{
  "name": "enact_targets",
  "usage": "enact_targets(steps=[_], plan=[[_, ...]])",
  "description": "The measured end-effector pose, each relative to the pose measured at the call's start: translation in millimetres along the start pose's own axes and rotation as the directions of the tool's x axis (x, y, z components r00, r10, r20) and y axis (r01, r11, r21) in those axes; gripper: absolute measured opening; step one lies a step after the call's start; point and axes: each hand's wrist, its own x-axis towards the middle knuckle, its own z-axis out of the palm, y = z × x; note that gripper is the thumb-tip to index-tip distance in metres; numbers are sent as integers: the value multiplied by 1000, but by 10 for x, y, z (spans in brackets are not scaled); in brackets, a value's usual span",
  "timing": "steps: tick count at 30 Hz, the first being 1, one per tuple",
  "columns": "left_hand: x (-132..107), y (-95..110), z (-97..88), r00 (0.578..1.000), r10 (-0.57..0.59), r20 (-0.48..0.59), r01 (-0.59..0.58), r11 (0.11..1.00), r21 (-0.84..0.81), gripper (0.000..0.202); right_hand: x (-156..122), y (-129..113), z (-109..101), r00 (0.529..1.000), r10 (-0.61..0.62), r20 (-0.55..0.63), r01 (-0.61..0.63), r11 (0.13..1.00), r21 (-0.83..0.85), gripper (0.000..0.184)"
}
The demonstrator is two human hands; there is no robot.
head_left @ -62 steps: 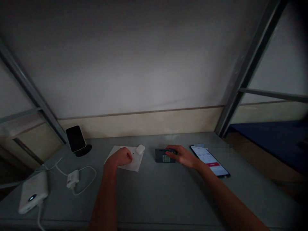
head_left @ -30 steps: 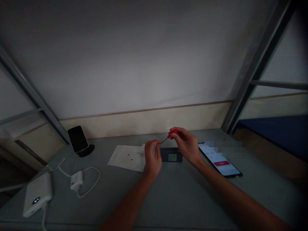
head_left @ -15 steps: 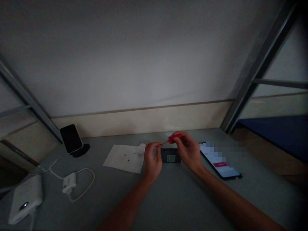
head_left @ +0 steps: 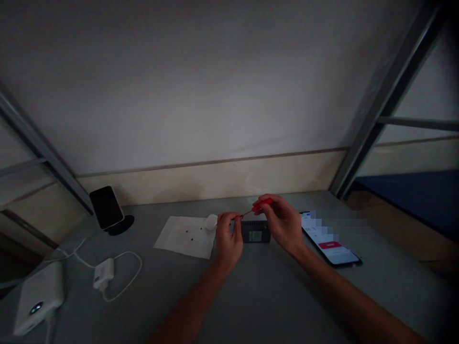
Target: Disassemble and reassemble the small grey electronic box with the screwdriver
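My right hand (head_left: pixel 283 222) is closed around the red handle of a screwdriver (head_left: pixel 262 205), held at a slant with its thin shaft pointing left. The fingers of my left hand (head_left: pixel 229 239) pinch together at the shaft's tip; whatever is between them is too small to make out. Below and between the hands stands a dark box (head_left: pixel 264 234) with a row of vents along its top and a pale label on its front. My left hand hides the box's left end. Beside that hand lies a white paper sheet (head_left: pixel 168 241) with several tiny dark pieces, perhaps screws, on it.
A small round white object (head_left: pixel 210 222) rests on the paper's right corner. To the right lies a lit phone (head_left: pixel 333 246). On the left are a dark-screened device on a stand (head_left: pixel 106 208), a white adapter with a cable (head_left: pixel 103 272) and a white power bank (head_left: pixel 39 296).
The view has shifted very slightly. My right hand and the screwdriver are a touch further right; both hands keep their grip.
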Motion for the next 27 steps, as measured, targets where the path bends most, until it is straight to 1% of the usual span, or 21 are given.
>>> enact_targets(steps=[5, 11, 20, 24, 27], plan=[[9, 7, -2, 1000, -2, -11, 2, 1000, -2, 20, -8, -12, -9, 999, -22, 36, 22, 1000, -6, 19], [18, 24, -9, 1000, -22, -13, 21, 999, -42, 20, 2, 27, -16, 1000, -17, 12, 17, 999, -44, 19], [19, 43, -8, 998, -66, 6, 66, 996, -62, 22, 1, -25, -13, 999, -38, 23, 39, 998, -45, 17], [30, 31, -1, 994, -109, 7, 109, 991, -78, 23, -14, -47, -10, 996, -79, 40, 81, 996, -48, 11], [66, 20, -19, 986, -160, 52, 165, 980, -109, 22, -20, -45, -17, 993, -102, 62, 108, 989, -101, 8]])
